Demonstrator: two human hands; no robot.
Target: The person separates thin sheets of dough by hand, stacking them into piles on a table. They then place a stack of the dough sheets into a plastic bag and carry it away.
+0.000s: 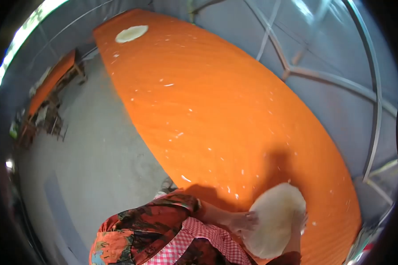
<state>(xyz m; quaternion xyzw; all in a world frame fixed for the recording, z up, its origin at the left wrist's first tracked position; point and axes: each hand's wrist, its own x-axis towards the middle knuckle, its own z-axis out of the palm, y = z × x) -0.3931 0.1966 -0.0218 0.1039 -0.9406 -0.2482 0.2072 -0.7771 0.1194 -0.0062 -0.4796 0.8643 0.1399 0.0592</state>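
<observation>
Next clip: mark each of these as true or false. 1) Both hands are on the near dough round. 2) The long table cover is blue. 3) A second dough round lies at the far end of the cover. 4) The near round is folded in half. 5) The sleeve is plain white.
1) True: the left hand and right hand touch the near dough round.
2) False: the cover is orange.
3) True: the far dough round lies there.
4) False: it is spread open as a flat round.
5) False: the sleeve has a red floral pattern.
</observation>
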